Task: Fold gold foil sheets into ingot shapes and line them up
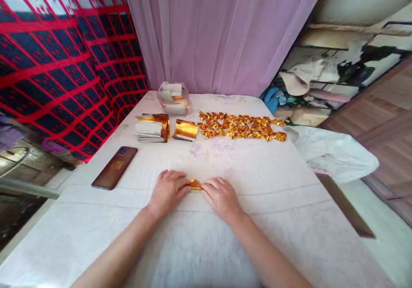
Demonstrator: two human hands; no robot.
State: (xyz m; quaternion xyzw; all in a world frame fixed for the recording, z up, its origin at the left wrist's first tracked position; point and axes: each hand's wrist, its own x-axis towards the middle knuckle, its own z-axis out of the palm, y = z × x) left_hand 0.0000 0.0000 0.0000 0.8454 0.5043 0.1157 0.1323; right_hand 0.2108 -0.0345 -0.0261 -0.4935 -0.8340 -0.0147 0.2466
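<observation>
Between my two hands, just above the white tablecloth, is a small folded piece of gold foil paper (195, 184). My left hand (170, 189) pinches its left end, and my right hand (222, 196) pinches the right end. The fingertips hide both ends of the paper. Farther back lie a small stack of gold foil sheets (186, 130) and a thicker stack (149, 130) with white backs showing. To the right of these, several folded gold pieces (241, 126) with pinched ends sit in rows.
A phone (115, 168) lies face down at the left. At the table's back stands a clear plastic container (174, 99) with paper inside. A purple curtain (209, 34) hangs behind the table (277, 236). White plastic sheeting (337, 153) hangs over the right edge.
</observation>
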